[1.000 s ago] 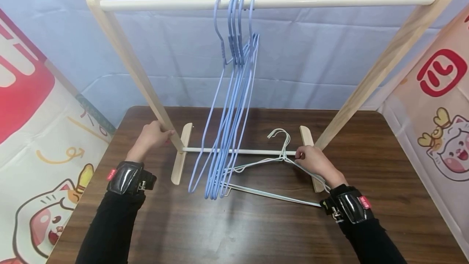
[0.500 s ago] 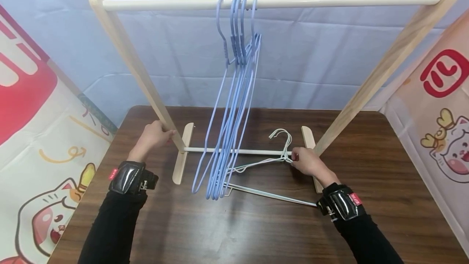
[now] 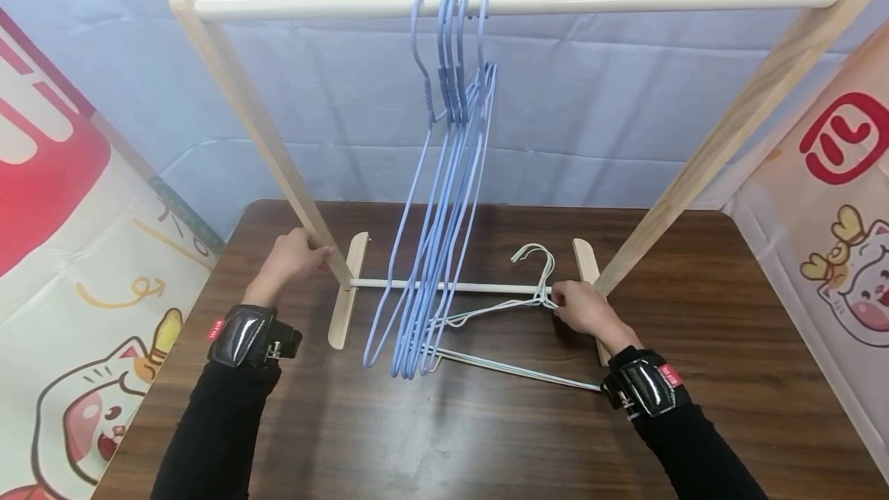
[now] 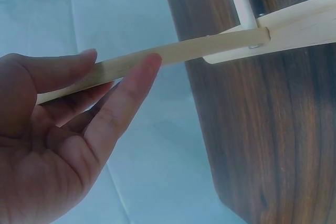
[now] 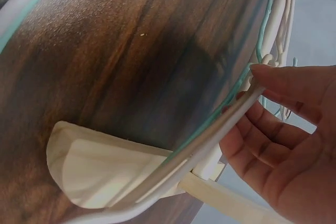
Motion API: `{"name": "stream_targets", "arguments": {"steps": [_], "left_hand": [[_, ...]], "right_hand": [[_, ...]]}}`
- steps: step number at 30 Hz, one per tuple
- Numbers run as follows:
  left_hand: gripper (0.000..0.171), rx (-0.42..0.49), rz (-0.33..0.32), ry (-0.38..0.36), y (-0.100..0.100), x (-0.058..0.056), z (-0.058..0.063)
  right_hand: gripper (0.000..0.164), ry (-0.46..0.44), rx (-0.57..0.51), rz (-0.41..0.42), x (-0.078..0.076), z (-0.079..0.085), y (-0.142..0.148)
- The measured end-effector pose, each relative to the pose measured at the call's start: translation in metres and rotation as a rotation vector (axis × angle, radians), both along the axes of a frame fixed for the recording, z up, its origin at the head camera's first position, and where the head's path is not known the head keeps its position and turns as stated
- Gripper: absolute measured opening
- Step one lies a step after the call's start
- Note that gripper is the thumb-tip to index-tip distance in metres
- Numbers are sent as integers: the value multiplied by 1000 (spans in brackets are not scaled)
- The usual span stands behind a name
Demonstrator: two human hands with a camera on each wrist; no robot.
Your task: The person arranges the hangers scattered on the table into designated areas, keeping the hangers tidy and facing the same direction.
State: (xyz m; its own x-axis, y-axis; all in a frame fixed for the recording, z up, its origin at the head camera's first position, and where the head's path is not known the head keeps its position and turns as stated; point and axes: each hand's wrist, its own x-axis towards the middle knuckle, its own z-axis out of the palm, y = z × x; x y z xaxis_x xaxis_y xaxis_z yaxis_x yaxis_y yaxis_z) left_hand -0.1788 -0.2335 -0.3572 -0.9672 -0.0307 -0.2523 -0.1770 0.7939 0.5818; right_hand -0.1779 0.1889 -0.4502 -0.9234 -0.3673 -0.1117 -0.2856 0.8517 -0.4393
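Note:
My left hand [image 3: 294, 256] holds the left wooden post [image 4: 184, 50] of a garment rack low down, thumb on one side and fingers on the other. My right hand [image 3: 585, 305] pinches the shoulder of the pale white and green wire hangers [image 3: 503, 304] just beside their hooks. These hangers lie across the rack's low white crossbar [image 3: 500, 288], their left ends partly hidden behind blue hangers. In the right wrist view, thumb and fingertips close on the white and green wires [image 5: 231, 116]. Several blue hangers [image 3: 437, 238] hang bunched from the top white rail [image 3: 625, 1].
The rack stands on a dark wooden table [image 3: 389, 438] on two wooden feet, left [image 3: 340, 322] and right [image 3: 586, 259]. Its right post [image 3: 722, 137] slants upward beyond my right hand. Pale blue cloth [image 3: 576, 114] hangs behind, and printed panels stand on both sides.
My right hand has moved slightly left along the pale hangers, nearer their hooks. My left hand keeps its hold on the post. The view has shifted a little.

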Motion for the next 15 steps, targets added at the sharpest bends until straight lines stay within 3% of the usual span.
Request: {"name": "stream_targets", "arguments": {"steps": [15], "left_hand": [[30, 2, -7, 1, -1, 1, 1]], "right_hand": [[17, 15, -20, -5, 4, 8, -1]]}}
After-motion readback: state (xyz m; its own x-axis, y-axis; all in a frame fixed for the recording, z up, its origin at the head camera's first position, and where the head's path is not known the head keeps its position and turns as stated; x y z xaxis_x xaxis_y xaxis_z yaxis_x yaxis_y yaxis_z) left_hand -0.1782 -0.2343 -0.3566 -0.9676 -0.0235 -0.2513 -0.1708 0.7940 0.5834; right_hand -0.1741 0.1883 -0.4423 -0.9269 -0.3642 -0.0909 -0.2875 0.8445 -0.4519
